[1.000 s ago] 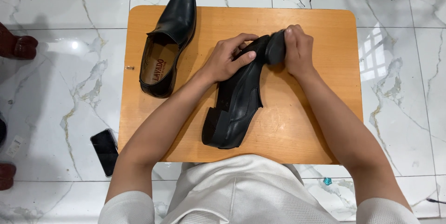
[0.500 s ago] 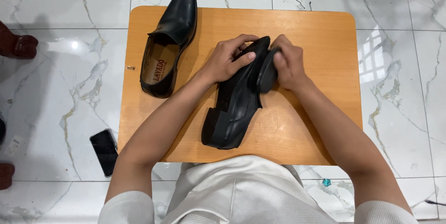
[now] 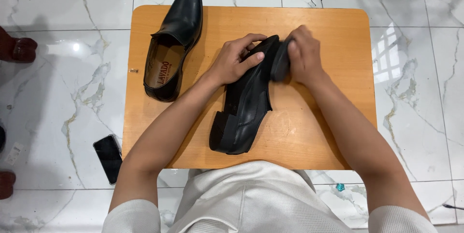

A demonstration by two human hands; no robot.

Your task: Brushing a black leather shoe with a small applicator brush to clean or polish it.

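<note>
A black leather shoe (image 3: 244,109) lies on its side in the middle of a small wooden table (image 3: 328,131), heel toward me. My left hand (image 3: 237,59) grips its front part from the left. My right hand (image 3: 302,54) presses a dark pad or brush (image 3: 280,61) against the toe of that shoe. A second black shoe (image 3: 174,35) stands upright on the table's far left, its tan insole showing.
The table stands on a white marble-pattern tile floor. A black phone (image 3: 108,158) lies on the floor at the left, near the table's front corner. Dark red objects (image 3: 17,49) sit at the far left edge.
My right hand has slid with the pad from the tip of the toe down and left along the shoe's side. The left hand and the shoe have stayed put.
</note>
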